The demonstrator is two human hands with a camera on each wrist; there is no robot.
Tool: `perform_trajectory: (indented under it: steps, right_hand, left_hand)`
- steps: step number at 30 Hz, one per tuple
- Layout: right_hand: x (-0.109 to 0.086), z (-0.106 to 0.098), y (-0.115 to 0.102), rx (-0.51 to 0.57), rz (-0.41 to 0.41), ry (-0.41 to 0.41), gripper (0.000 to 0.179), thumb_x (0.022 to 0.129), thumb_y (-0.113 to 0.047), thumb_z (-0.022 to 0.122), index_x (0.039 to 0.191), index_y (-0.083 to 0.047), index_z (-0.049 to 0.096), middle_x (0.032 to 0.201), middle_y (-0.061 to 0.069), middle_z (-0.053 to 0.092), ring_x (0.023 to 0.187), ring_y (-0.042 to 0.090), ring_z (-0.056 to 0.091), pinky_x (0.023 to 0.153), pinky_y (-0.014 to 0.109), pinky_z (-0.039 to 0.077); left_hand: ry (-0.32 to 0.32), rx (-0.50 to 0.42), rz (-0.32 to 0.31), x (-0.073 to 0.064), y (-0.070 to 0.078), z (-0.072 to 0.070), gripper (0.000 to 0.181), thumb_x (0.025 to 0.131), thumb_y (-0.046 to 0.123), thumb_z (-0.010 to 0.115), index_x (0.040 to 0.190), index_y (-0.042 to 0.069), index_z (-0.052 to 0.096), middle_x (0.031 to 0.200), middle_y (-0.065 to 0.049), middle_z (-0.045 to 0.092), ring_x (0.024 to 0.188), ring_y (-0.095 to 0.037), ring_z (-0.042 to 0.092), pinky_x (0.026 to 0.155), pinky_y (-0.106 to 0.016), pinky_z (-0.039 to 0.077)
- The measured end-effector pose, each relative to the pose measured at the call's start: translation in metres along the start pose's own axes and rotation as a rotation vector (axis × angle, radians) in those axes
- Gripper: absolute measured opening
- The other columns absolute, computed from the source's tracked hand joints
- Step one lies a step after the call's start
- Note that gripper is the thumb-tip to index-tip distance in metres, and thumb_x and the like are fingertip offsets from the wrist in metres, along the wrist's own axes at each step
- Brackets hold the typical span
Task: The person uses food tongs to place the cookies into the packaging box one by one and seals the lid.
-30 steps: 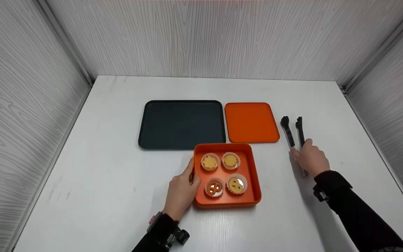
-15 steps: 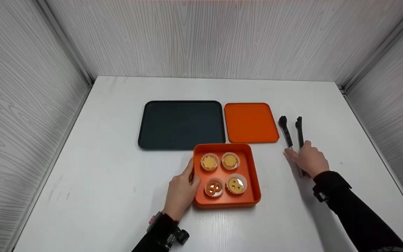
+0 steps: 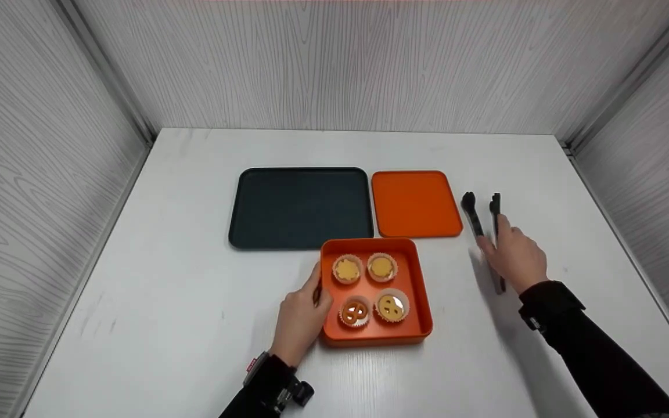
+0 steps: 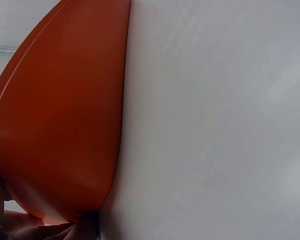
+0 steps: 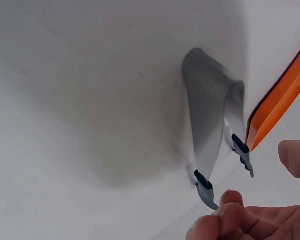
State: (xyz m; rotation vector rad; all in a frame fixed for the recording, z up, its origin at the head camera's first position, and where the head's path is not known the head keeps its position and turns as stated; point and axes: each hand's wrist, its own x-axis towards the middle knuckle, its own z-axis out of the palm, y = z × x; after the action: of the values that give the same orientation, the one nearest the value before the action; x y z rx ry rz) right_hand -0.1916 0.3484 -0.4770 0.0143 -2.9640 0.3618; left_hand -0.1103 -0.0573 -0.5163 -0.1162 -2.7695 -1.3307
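My left hand [image 3: 301, 318] grips the left wall of a square orange box [image 3: 375, 341], thumb at the rim. Several cookies in paper cups lie inside, among them a pretzel-shaped one [image 3: 354, 312] and a star-like one [image 3: 346, 269]. In the left wrist view the box's side [image 4: 60, 115] fills the left, with fingers [image 4: 27, 225] at its lower end. My right hand [image 3: 517, 255] is over metal tongs [image 3: 473, 217] with black tips, lying spread on the table. Seen from the right wrist, thumb and fingers [image 5: 230, 216] are spread apart near the tips of the tongs [image 5: 206, 100].
Behind the box lie a dark rectangular tray [image 3: 299, 209] and, to its right, a flat orange tray [image 3: 417, 203], side by side. The tongs lie right of the orange tray. Grey wood-patterned panels [image 3: 334, 64] border the white table [image 3: 154, 278] at the back and sides.
My right hand has shifted slightly forward along the tongs, its fingers now closer to the black tips. The left tip has moved a little leftward. My left hand and the box stay put.
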Motion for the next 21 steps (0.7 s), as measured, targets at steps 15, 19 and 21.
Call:
perform_trajectory:
  steps: [15, 19, 21]
  right_hand:
    - [0.021, 0.032, -0.036, -0.056, -0.613, -0.051, 0.045, 0.095, -0.006, 0.07, 0.138, 0.003, 0.059, 0.131, 0.023, 0.06, 0.123, 0.043, 0.054, 0.104, 0.053, 0.045]
    - [0.026, 0.036, -0.045, -0.074, -0.611, -0.145, 0.044, 0.101, -0.006, 0.061, 0.143, 0.002, 0.055, 0.137, 0.023, 0.058, 0.127, 0.042, 0.053, 0.107, 0.053, 0.043]
    - [0.027, 0.037, -0.049, -0.079, -0.602, -0.176, 0.042, 0.102, -0.005, 0.058, 0.144, 0.003, 0.055, 0.137, 0.024, 0.058, 0.127, 0.043, 0.053, 0.107, 0.053, 0.043]
  left_hand:
    - [0.0, 0.005, -0.009, 0.001, 0.001, -0.001, 0.06, 0.097, 0.017, 0.062, 0.154, 0.01, 0.047, 0.065, -0.006, 0.06, 0.056, -0.012, 0.039, 0.057, -0.031, 0.04]
    - [0.002, 0.004, -0.008, 0.001, 0.001, 0.0, 0.06, 0.096, 0.016, 0.062, 0.154, 0.011, 0.047, 0.064, -0.006, 0.059, 0.056, -0.013, 0.039, 0.058, -0.032, 0.04]
    - [0.005, 0.004, -0.006, 0.001, 0.001, 0.0, 0.06, 0.096, 0.016, 0.063, 0.154, 0.011, 0.048, 0.064, -0.006, 0.058, 0.057, -0.013, 0.04, 0.059, -0.033, 0.041]
